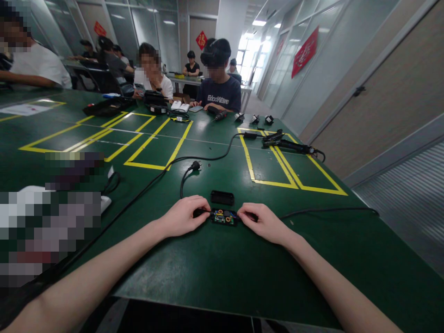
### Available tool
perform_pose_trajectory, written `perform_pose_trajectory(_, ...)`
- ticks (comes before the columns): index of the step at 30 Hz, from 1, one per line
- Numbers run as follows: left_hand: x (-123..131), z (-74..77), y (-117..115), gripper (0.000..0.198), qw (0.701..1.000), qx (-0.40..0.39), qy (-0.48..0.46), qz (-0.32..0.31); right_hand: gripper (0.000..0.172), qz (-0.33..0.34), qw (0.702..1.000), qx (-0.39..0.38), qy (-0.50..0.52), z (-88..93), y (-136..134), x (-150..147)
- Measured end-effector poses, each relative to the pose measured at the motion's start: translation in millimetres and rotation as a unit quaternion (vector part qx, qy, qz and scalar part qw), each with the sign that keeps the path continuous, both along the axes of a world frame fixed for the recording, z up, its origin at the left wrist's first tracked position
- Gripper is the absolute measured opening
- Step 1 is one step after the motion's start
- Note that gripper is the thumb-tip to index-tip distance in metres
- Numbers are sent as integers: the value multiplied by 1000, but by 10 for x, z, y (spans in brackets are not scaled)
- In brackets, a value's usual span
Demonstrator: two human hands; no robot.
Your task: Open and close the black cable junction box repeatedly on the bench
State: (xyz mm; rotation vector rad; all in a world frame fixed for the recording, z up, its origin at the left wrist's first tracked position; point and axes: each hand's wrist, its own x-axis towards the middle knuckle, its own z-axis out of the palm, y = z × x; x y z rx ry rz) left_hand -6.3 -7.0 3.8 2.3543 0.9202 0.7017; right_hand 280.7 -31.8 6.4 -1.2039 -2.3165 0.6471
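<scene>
A small open black case (213, 221) lies flat on the green table, with a circuit board (224, 216) inside it that carries round coils and coloured wires. At the case's left end my left hand (183, 216) pinches the cord where it enters. On the opposite side, the fingers of my right hand (262, 222) are closed around the cord at the right end. Just behind the case rests its black cover (222, 198), hollow side up. The left cord curves back to a black power plug (196, 165); the right cord (322, 211) runs toward the table's right edge.
Yellow tape rectangles (274, 185) mark the green table (166, 268). A long black cable (145, 185) crosses it on my left. Black tool-like equipment (287, 144) lies at the back right, and a black tray (109, 107) at the back left. Across sits a person (220, 88) wearing a headset.
</scene>
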Motion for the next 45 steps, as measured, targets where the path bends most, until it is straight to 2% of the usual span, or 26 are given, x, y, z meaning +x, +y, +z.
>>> perform_pose_trajectory(5,15,-4,-14,10,1000,21,17,-2,23,-3,1000,21,3,-25,12,-13)
perform_pose_trajectory(14,41,19,-35,15,993,88,74,4,16,-57,996,61,-11,-114,38,-92)
perform_pose_trajectory(19,98,12,-75,20,992,113,56,17,9,-90,993,73,-24,-121,32,-114)
perform_pose_trajectory(23,151,-40,-108,24,993,103,45,20,5,-108,989,96,-6,-140,29,-104)
perform_pose_trajectory(25,170,-71,-109,43,993,104,48,10,11,-121,987,109,15,-167,47,-87)
perform_pose_trajectory(27,180,-93,-102,60,992,106,62,-1,27,-133,984,117,31,-210,76,-64)
perform_pose_trajectory(28,182,-98,-98,62,992,107,67,-5,35,-137,983,121,34,-235,93,-52)
perform_pose_trajectory(30,181,-95,-94,57,991,111,72,-14,44,-135,983,125,30,-281,120,-34)
perform_pose_trajectory(35,182,-63,-107,37,986,134,89,-40,39,-87,991,89,47,-286,119,-34)
perform_pose_trajectory(45,183,-27,-103,30,978,175,94,-61,33,-78,975,-21,205,-227,67,-75)
